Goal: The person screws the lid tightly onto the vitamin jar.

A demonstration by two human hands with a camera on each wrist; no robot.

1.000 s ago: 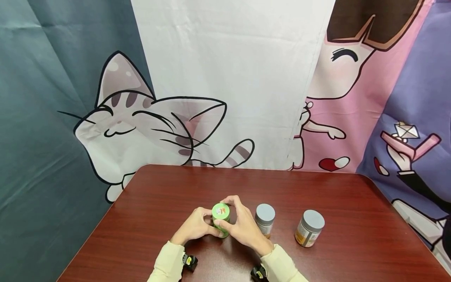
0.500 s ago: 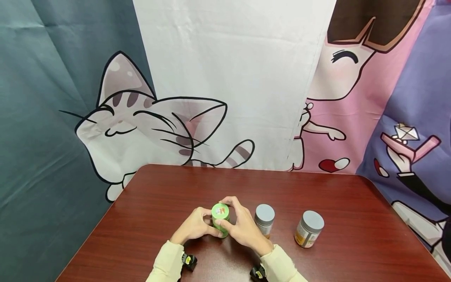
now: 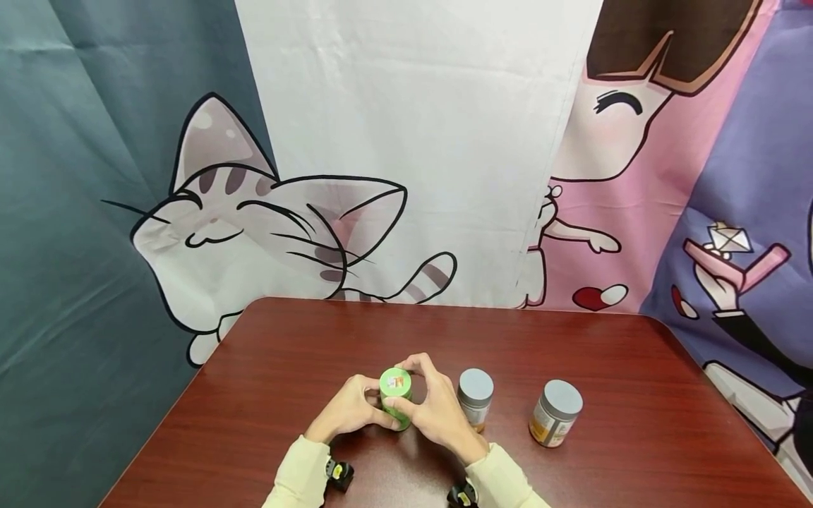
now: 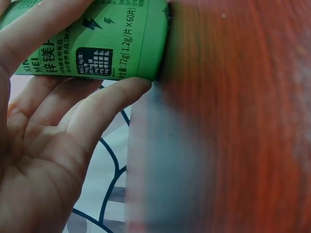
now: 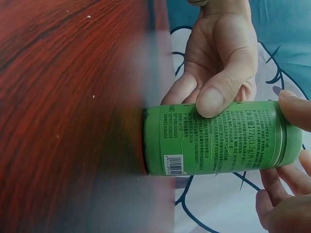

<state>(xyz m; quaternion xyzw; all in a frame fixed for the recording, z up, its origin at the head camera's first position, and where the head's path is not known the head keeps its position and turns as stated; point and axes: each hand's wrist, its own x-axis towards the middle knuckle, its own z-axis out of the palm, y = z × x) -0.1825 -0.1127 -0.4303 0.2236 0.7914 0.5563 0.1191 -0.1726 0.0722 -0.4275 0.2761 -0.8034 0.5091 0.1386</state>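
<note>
A green supplement bottle (image 3: 396, 382) with printed labelling stands upright on the table between my hands. From the left, my left hand (image 3: 348, 408) grips its body, the thumb on the near side, as the right wrist view also shows. At the top, the fingers and thumb of my right hand (image 3: 437, 408) pinch the green lid (image 5: 290, 145); in the right wrist view the lid still sits on the bottle. In the left wrist view the bottle's base (image 4: 154, 39) is at the wooden surface.
Just right of my right hand stands a grey-lidded jar (image 3: 476, 395), its lower part partly covered by the hand. A second grey-lidded jar (image 3: 555, 413) is farther right. The reddish-brown table (image 3: 286, 346) ends against printed cloth backdrops (image 3: 413, 141).
</note>
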